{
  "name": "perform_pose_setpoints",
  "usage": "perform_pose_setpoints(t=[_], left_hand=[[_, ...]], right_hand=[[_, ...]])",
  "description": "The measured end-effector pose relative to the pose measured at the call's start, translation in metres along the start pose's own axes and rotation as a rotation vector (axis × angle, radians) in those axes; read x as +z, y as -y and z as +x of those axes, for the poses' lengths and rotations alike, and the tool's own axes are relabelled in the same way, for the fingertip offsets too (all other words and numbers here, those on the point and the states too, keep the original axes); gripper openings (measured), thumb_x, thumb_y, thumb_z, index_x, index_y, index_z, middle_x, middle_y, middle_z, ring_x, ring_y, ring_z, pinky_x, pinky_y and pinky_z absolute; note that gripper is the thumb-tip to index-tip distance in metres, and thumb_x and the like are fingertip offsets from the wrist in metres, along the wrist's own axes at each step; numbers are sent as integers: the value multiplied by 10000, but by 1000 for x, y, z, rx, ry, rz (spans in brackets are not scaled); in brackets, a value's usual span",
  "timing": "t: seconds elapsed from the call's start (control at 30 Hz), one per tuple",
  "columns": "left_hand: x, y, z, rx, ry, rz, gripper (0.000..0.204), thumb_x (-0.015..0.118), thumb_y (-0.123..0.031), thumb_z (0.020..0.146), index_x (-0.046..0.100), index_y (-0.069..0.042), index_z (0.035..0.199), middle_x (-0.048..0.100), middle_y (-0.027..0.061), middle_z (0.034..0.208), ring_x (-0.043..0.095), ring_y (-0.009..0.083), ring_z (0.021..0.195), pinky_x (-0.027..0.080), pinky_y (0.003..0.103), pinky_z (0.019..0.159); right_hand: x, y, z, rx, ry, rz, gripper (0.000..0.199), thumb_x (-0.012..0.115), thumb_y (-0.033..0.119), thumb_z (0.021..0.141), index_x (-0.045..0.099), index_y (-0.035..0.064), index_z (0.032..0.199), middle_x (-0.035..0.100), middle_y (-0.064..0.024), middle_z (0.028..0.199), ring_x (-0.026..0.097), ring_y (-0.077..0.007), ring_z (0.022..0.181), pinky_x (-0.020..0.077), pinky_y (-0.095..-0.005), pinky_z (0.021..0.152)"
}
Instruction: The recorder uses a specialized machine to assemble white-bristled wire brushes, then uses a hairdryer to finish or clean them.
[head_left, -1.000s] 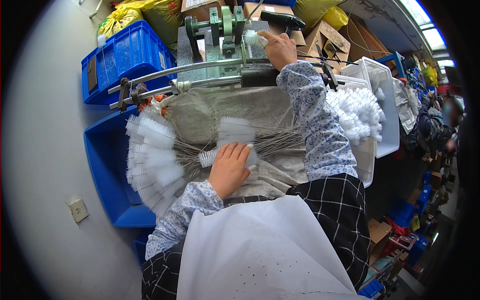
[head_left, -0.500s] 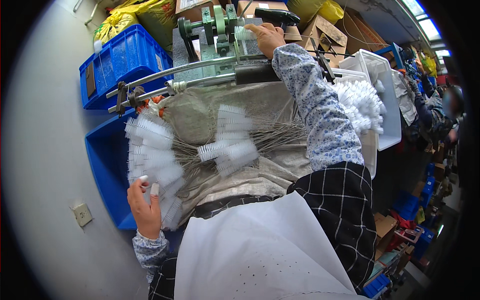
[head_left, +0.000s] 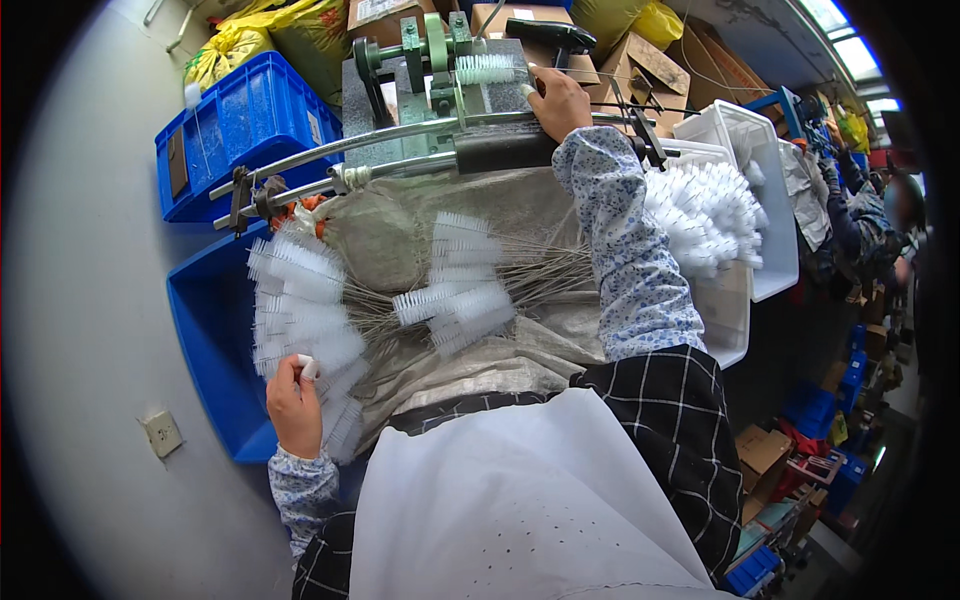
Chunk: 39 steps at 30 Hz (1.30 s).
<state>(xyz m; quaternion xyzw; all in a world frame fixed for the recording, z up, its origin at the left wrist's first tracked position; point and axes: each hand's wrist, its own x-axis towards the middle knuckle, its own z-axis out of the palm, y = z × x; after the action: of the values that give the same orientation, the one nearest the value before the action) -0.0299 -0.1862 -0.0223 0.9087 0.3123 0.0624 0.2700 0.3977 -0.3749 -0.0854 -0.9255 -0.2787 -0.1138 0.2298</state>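
A white-bristled tube brush [head_left: 487,68] with a thin wire stem lies across the green machine [head_left: 437,50] at the far side. My right hand [head_left: 562,105] is just right of its bristles, fingers curled at the stem; the exact contact is partly hidden. My left hand [head_left: 295,408] is closed in a pinch at the near left, white coverings on its fingertips; I cannot make out what it holds, if anything. Beside it lies a pile of white brushes [head_left: 300,300], stems toward the middle. More brushes [head_left: 465,285] lie in the middle with stems running right.
Two metal rails [head_left: 390,165] cross in front of the machine. A blue bin [head_left: 215,350] stands left, under the brush pile, and a blue crate [head_left: 245,135] behind it. White tubs [head_left: 725,310] with many brushes stand right. A black-handled tool [head_left: 550,35] lies behind the machine.
My right hand has moved right and slightly nearer, off the bristles, leaving them in view. My left thumb and fingers have come together beside the pile.
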Motion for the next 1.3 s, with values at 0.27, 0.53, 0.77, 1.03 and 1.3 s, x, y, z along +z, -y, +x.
perform_pose_setpoints(t=[0.27,0.53,0.77,1.03,1.3], left_hand=[[-62,-2,6,134,-470,-58,109,386,-72,871,447,-1,925,506,105,813,509,185,741,415,281,693],[-137,-1,5,268,-540,-87,170,368,-138,883,434,8,939,484,113,891,464,164,804,371,257,756],[-169,21,16,361,-714,-247,190,348,-123,881,439,21,967,500,130,899,482,178,808,401,277,758],[-116,16,33,212,-709,-546,230,399,-160,875,452,6,1025,459,102,962,466,177,886,390,301,814],[-43,-74,78,232,-40,-760,68,402,-116,876,427,-57,900,443,-8,724,377,36,607,326,161,538]], right_hand=[[7,36,-1,19,56,16,337,538,205,747,536,36,1038,553,-134,1013,528,-290,917,410,-362,800],[28,105,5,55,155,9,276,507,153,748,522,69,1011,558,-92,965,534,-267,911,398,-430,764],[14,74,1,67,144,-31,278,515,182,758,533,70,1012,560,-89,972,536,-263,907,382,-409,762],[-14,2,7,32,162,-125,355,521,249,764,531,90,1080,557,-113,1033,539,-265,932,406,-347,803],[-34,-66,23,38,284,-506,333,427,218,808,454,248,1139,519,-26,1080,475,-241,1009,315,-442,869]])
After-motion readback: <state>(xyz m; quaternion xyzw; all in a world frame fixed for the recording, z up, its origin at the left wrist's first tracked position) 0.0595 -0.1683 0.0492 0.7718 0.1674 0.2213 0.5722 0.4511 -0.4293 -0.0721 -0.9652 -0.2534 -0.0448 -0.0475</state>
